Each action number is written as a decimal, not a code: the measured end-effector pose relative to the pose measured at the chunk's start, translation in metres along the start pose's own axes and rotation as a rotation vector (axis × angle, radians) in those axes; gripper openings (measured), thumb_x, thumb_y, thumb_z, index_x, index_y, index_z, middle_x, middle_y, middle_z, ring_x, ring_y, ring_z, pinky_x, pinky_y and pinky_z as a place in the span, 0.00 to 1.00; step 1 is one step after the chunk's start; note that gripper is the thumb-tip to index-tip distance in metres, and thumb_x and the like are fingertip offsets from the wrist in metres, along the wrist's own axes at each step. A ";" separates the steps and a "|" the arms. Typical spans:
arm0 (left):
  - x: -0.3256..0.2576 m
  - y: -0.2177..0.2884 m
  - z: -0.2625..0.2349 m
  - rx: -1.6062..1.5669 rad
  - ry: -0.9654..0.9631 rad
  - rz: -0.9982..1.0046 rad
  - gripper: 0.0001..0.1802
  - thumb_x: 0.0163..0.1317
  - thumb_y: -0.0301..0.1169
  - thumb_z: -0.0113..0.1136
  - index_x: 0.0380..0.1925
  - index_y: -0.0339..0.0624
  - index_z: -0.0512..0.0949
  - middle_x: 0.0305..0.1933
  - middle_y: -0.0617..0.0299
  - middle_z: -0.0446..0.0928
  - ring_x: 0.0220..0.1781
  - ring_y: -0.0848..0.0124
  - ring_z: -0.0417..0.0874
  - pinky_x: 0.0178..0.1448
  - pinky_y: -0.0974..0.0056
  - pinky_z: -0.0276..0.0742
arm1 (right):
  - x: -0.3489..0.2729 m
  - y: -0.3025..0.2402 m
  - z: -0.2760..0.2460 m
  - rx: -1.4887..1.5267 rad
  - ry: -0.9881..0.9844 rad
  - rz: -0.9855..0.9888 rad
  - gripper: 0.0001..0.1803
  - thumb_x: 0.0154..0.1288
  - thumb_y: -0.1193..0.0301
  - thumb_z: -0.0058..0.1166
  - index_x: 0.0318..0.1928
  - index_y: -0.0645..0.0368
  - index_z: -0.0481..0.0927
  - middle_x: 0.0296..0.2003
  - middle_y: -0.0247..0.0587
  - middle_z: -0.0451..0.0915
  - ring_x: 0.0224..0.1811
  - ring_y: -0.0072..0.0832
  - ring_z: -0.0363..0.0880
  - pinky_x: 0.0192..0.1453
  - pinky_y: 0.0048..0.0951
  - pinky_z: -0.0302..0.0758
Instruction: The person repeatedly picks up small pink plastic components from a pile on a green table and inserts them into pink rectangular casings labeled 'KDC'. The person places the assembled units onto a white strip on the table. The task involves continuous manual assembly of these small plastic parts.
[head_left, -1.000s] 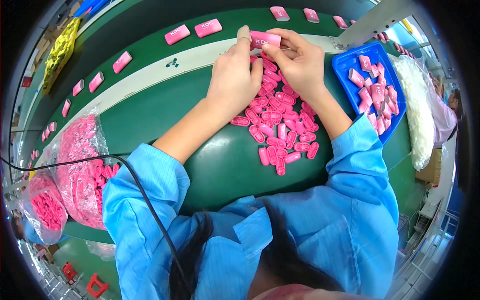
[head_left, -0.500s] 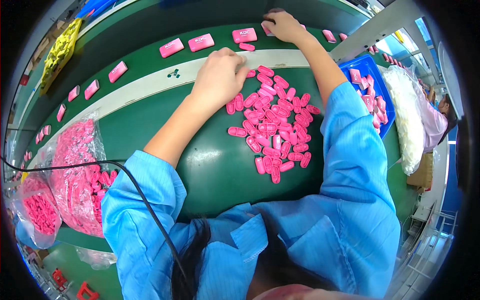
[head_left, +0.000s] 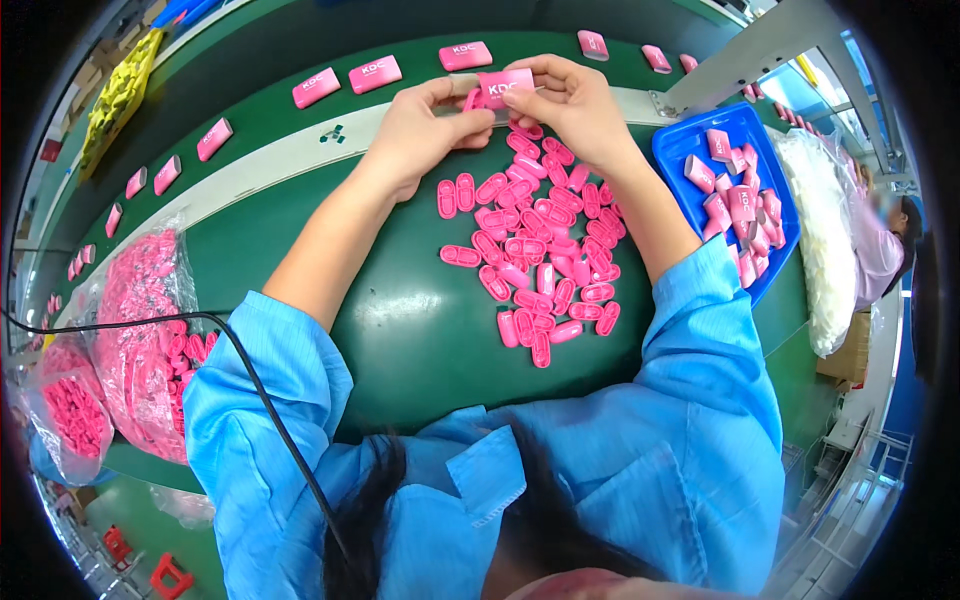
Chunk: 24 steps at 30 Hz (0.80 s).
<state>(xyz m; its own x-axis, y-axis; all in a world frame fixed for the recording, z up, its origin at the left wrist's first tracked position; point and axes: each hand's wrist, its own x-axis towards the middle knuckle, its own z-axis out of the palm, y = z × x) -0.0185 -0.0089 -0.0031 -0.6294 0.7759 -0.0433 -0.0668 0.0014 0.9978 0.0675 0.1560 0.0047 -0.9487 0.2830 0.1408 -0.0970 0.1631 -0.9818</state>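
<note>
In my right hand (head_left: 583, 108) is a flat pink-and-white case shell (head_left: 507, 88), gripped between thumb and fingers with its printed face up. Close against its left end, my left hand (head_left: 418, 132) pinches a small pink oval end cap (head_left: 473, 100). Whether the cap sits inside the shell's end or only touches it, I cannot tell. Both hands meet above the white rail (head_left: 270, 162). Just below them, many loose pink end caps (head_left: 545, 245) lie in a heap on the green tabletop, some hollow side up.
Beyond the rail, a row of similar shells (head_left: 375, 73) lies on a green strip. At right stand a blue tray (head_left: 664, 165) of shells and a bag of white pieces (head_left: 812, 240). Bags of pink parts (head_left: 135, 340) are at left, with a black cable (head_left: 270, 385) crossing my left sleeve.
My right hand has come back from the far strip with a shell and joined my left hand. My left hand has closed on an end cap. More of the blue tray now shows.
</note>
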 end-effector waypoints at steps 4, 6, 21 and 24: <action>0.002 0.000 -0.003 -0.276 -0.105 -0.025 0.21 0.64 0.25 0.51 0.57 0.33 0.65 0.52 0.52 0.74 0.51 0.66 0.79 0.57 0.66 0.76 | -0.001 0.004 -0.002 0.029 0.035 0.002 0.15 0.58 0.74 0.58 0.45 0.67 0.75 0.36 0.43 0.80 0.32 0.20 0.79 0.36 0.20 0.77; 0.003 -0.002 -0.004 -0.267 -0.028 -0.015 0.20 0.64 0.26 0.51 0.56 0.35 0.66 0.50 0.54 0.75 0.50 0.66 0.79 0.58 0.66 0.75 | -0.002 0.004 -0.003 0.048 0.020 0.030 0.14 0.58 0.74 0.58 0.45 0.67 0.75 0.36 0.43 0.80 0.32 0.21 0.79 0.36 0.20 0.77; 0.000 -0.006 0.006 -0.020 0.137 0.160 0.22 0.62 0.25 0.55 0.56 0.30 0.67 0.46 0.55 0.78 0.46 0.72 0.80 0.53 0.69 0.77 | -0.013 0.006 0.010 0.198 0.057 0.002 0.16 0.60 0.76 0.57 0.48 0.68 0.72 0.40 0.45 0.80 0.39 0.25 0.80 0.43 0.23 0.79; 0.000 -0.019 0.014 -0.032 0.167 0.243 0.23 0.62 0.25 0.54 0.57 0.29 0.66 0.44 0.55 0.79 0.43 0.72 0.80 0.51 0.68 0.77 | -0.012 0.006 0.012 0.171 0.076 -0.013 0.16 0.59 0.77 0.57 0.47 0.68 0.73 0.40 0.44 0.80 0.39 0.25 0.81 0.42 0.22 0.79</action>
<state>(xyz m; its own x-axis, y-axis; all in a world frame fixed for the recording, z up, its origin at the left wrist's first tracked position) -0.0065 0.0000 -0.0213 -0.7485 0.6363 0.1864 0.0790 -0.1935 0.9779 0.0746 0.1427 -0.0040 -0.9222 0.3538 0.1561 -0.1646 0.0060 -0.9863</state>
